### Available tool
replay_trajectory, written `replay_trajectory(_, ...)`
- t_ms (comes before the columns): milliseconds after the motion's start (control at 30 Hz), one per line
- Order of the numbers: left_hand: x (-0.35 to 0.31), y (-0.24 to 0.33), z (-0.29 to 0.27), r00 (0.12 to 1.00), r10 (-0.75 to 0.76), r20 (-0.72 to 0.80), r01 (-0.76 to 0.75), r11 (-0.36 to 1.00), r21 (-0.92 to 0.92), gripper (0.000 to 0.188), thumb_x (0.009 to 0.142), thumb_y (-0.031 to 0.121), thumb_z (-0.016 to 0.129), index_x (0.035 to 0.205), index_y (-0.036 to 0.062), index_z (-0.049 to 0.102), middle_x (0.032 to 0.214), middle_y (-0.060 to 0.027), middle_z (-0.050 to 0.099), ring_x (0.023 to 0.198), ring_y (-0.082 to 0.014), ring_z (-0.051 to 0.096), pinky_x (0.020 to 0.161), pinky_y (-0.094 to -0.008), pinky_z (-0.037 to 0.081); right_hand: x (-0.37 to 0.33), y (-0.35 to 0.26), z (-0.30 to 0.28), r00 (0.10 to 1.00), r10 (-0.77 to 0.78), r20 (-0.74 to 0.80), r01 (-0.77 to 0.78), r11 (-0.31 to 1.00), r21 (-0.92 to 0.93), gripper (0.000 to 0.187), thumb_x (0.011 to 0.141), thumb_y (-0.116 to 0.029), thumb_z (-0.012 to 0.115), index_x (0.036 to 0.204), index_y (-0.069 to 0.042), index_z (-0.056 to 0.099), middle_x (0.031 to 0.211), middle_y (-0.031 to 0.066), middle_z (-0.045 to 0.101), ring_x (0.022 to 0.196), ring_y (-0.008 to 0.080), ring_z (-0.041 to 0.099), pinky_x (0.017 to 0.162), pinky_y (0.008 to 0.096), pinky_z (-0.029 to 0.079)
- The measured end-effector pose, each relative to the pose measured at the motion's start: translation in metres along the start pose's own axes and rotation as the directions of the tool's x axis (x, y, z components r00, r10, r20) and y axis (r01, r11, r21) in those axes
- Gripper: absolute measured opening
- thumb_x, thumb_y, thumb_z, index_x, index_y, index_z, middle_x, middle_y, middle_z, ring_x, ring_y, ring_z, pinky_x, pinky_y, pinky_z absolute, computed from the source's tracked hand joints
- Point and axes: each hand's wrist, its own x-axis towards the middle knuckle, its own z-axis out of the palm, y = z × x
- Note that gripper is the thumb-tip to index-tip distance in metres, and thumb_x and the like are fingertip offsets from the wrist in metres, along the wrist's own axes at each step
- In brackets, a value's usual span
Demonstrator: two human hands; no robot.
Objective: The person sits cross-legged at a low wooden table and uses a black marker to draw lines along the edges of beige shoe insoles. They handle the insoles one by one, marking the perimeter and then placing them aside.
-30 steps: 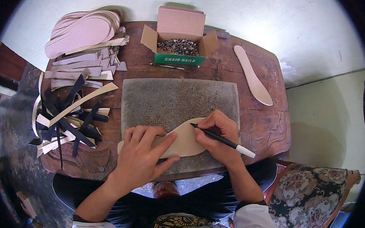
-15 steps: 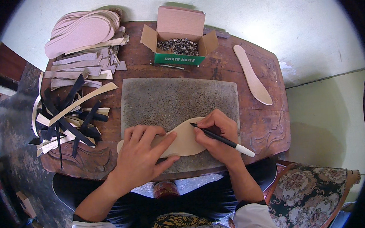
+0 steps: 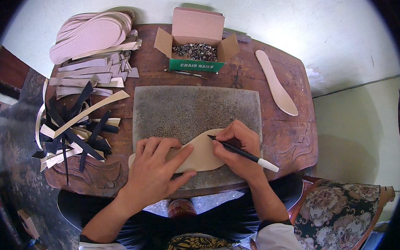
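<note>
A beige sole-shaped insole piece [image 3: 201, 157] lies lengthwise across a grey speckled slab [image 3: 194, 105]. My left hand [image 3: 156, 166] rests on it with fingers spread, pressing it from above and hiding much of its left part. In my right hand [image 3: 241, 150] is a black marker pen [image 3: 244, 154] with a white end, gripped between thumb and fingers. The pen's dark tip touches or nearly touches the upper right part of the insole. No drawn line can be made out there.
On the wooden table [image 3: 282, 134] stand a stack of insoles [image 3: 89, 38], grey strips [image 3: 86, 72], a heap of black and cream strips [image 3: 75, 127] and an open green box [image 3: 197, 64] of small nails. A narrow sole-shaped template [image 3: 277, 84] lies right; a thin pen-like tool [image 3: 183, 74] lies before the box.
</note>
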Motion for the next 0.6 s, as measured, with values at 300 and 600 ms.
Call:
replay_trajectory(300,-0.0001,0.0,0.0011,1.0,0.002,-0.004,-0.002,1.0,0.001,0.054,0.077,0.038,0.086,0.124,0.013,0.074,0.114,-0.0065,0.062,0.107,-0.0277,0.057,0.095,-0.0444,0.041,0.0004,0.0043,0.0024,0.998,-0.044,-0.042,0.045,0.999,0.022,0.016,0.077,-0.002,0.08,0.083,-0.001,0.065,0.079,0.0087,0.062,0.067,0.0157,0.063,0.06,0.0286,0.05)
replay_trajectory(600,-0.0001,0.0,0.0007,1.0,-0.001,0.002,0.001,1.0,0.003,0.055,0.077,0.038,0.086,0.125,0.0135,0.074,0.115,-0.0062,0.063,0.107,-0.0277,0.057,0.095,-0.0443,0.041,-0.0001,0.0002,0.0004,1.0,-0.001,-0.007,0.001,1.0,0.021,0.014,0.078,0.005,0.077,0.083,0.001,0.064,0.084,0.0072,0.066,0.074,0.0116,0.065,0.065,0.0248,0.051)
